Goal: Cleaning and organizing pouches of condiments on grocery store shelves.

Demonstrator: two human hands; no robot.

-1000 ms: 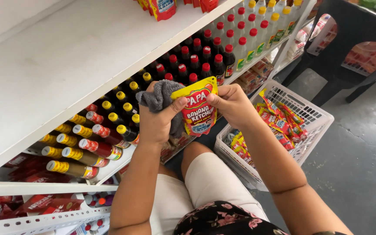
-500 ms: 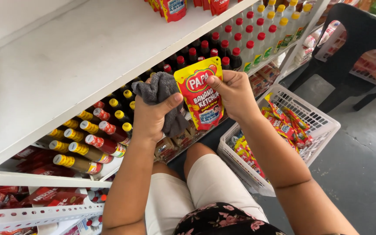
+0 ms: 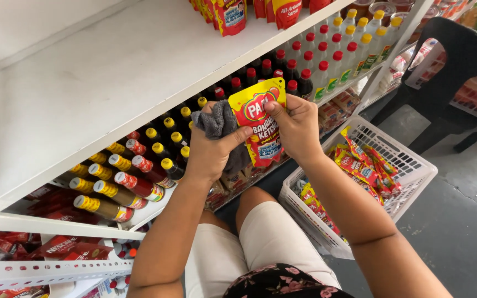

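My right hand (image 3: 298,128) grips a red and yellow sauce pouch (image 3: 261,126) by its upper right edge and holds it upright in front of the shelves. My left hand (image 3: 212,153) clutches a grey cloth (image 3: 217,122), with its thumb pressed on the pouch's left side. Both hands hover above my knees, just in front of the lower shelf of bottles.
A bare white shelf board (image 3: 100,83) spans the upper left, with red pouches (image 3: 233,14) at its far end. Below stand dark bottles with yellow and red caps (image 3: 133,171) and clear bottles (image 3: 338,60). A white basket (image 3: 409,165) of pouches sits right, a dark chair (image 3: 465,60) beyond.
Both hands have risen slightly with the pouch and cloth, the pouch now held more upright and closer to the shelf edge.
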